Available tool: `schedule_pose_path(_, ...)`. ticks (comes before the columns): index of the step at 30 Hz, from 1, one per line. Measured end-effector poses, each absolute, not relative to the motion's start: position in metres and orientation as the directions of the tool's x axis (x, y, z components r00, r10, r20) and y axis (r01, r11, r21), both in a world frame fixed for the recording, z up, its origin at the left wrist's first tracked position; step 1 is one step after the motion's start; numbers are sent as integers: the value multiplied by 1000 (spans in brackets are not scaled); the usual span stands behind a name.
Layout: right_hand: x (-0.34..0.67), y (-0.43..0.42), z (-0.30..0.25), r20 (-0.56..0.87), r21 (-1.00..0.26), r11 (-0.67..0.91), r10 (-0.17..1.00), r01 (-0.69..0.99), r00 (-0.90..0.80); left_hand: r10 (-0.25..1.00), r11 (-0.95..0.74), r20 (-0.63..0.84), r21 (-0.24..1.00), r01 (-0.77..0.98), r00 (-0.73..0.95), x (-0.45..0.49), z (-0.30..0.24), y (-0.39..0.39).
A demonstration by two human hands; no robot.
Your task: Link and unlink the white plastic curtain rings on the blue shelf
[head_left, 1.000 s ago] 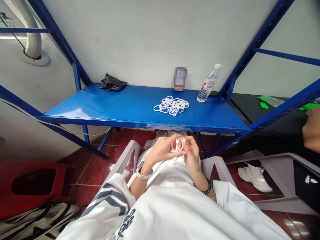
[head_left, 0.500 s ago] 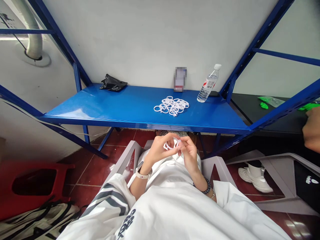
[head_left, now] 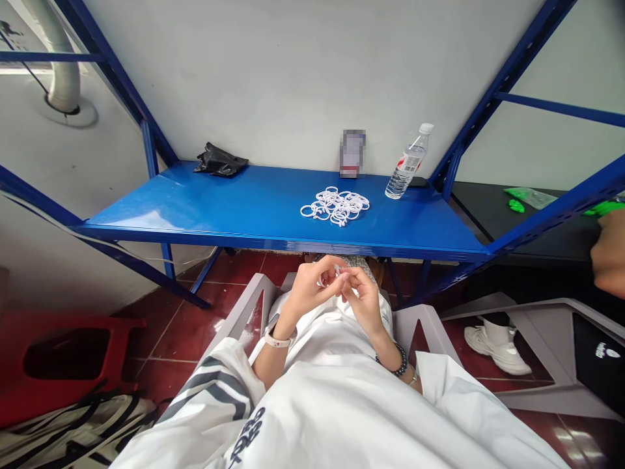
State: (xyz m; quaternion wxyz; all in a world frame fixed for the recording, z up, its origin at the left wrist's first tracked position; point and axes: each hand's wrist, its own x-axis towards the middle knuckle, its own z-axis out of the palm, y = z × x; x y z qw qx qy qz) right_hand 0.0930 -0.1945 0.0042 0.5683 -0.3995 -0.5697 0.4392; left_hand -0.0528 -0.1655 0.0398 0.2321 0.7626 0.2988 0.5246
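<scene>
My left hand (head_left: 312, 290) and my right hand (head_left: 365, 303) meet over my lap, in front of the table edge. Their thumbs and fingertips pinch a thin white ring-shaped band (head_left: 336, 268), mostly hidden by the fingers. Both hands are closed on it. On the blue table (head_left: 234, 208) beyond them lies a loose pile of similar white bands (head_left: 336, 205), some with small knobs or knots.
A water bottle (head_left: 409, 163) stands right of the pile, near a dark flat object (head_left: 418, 183). A blurred-out upright item (head_left: 352, 154) leans on the wall. A crumpled black bag (head_left: 221, 160) lies at left. Another person's hand (head_left: 608, 254) shows at far right.
The band's open loop was plainly visible between my hands; now the fingers have drawn closer together and cover most of it. The pile looks the same.
</scene>
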Motion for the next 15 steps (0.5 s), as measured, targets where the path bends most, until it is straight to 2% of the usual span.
schedule_pose_path(5,90,-192,5,262,-963,259,964,-68,-35,716,-698,646,669,254,266,-53,39,-166)
schedule_pose_path(11,91,-186,0,170,-956,119,969,-266,-177,670,-739,658,634,228,344,-47,41,-172)
schedule_pose_path(15,93,-190,3,189,-968,144,958,-208,-216,673,-729,640,657,192,370,-44,41,-176)
